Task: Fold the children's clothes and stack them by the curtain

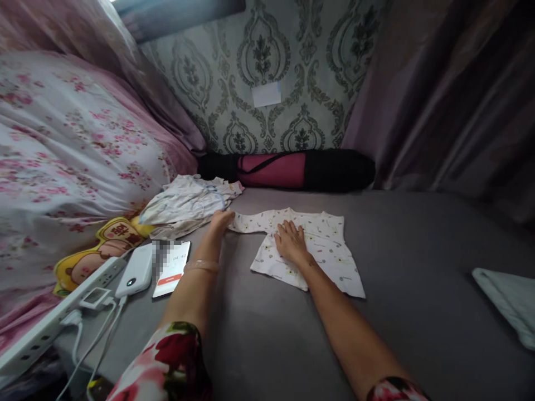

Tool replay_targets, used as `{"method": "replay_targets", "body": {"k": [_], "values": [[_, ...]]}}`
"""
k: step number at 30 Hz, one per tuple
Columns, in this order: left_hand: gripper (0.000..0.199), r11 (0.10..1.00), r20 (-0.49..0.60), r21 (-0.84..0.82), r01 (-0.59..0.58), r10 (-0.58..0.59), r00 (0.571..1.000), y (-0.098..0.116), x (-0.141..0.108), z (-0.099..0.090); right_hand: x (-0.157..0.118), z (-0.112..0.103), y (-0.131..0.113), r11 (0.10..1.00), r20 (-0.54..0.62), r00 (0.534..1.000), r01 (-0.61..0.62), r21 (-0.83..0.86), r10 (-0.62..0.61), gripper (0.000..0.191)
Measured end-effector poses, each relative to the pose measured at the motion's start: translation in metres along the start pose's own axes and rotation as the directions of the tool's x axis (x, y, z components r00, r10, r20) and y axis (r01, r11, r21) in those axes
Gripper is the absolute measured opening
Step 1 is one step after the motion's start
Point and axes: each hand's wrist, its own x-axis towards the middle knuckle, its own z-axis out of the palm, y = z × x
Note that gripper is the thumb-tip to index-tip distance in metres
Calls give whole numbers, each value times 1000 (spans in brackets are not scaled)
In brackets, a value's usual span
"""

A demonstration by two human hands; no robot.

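Observation:
A small white baby shirt (330, 250) with a tiny coloured print lies spread on the grey sheet. Its left sleeve stretches out toward my left hand (223, 218), whose fingers are closed on the cuff end. The right sleeve does not show; I cannot tell whether it is folded in or under. My right hand (290, 242) rests flat on the middle of the shirt, fingers stretched out. Just beyond my left hand lies a rumpled heap of light-coloured baby clothes (188, 200).
On the left are a phone (172, 270), a white power bank (136, 270), a power strip (54, 317) with cables and a yellow cartoon cushion (100, 256). A black and pink bag (271, 170) lies along the wall. A folded pale cloth (505, 298) is at the right.

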Motion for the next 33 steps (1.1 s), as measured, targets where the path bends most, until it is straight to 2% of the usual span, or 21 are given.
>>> {"method": "replay_targets", "body": {"k": [3,7,14,17,22,24,27,33], "values": [[9,996,-20,-61,58,-60,998,18,-6,5,0,0,0,1000,-11,1000,1,16,-1,52],[8,977,-70,-206,48,-64,995,28,-18,18,-1,1,1,1000,-35,999,3,5,-3,51],[6,892,-200,-451,33,-138,970,16,-31,38,-4,3,0,999,-45,999,2,-47,-4,51],[5,839,-195,-542,49,-183,964,12,-29,36,0,-5,-3,996,-19,1000,2,-88,-4,45],[3,734,-160,-679,27,-183,970,10,-27,32,23,-25,-12,986,-15,998,66,-155,-69,35],[4,716,-156,-698,27,-189,970,10,-27,32,34,-31,-14,987,41,997,74,-144,-68,34],[6,713,-166,-701,18,-187,968,12,-26,33,48,-36,-17,990,195,981,41,-135,-14,45],[16,731,-186,-683,0,-174,967,21,-26,29,77,-48,-25,984,436,889,-74,-160,138,78]]}}
